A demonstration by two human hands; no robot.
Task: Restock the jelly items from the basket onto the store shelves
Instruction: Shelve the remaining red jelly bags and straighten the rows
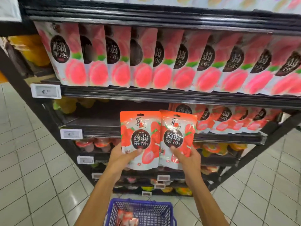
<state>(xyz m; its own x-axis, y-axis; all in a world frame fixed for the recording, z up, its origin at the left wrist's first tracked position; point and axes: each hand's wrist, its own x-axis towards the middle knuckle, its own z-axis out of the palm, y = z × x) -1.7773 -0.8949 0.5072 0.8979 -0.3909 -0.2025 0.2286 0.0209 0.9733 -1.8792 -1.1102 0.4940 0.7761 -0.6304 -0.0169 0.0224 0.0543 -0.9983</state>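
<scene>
Red jelly pouch (140, 139) clamped in left hand (123, 159) fingers, second pouch (177, 141) in right hand (189, 159); next, I reckon, slot both onto the shelf (97, 125) beside the row (228, 119).

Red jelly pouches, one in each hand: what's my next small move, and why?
Probably set both on the bare stretch of shelf behind them, left of the matching red row. The left hand holds the left pouch and the right hand the right pouch, upright at that level.

Basket (173, 212) cut off at bottom edge; price tag (46, 90) print unreadable; top-shelf packs (211, 1) blurred.
</scene>
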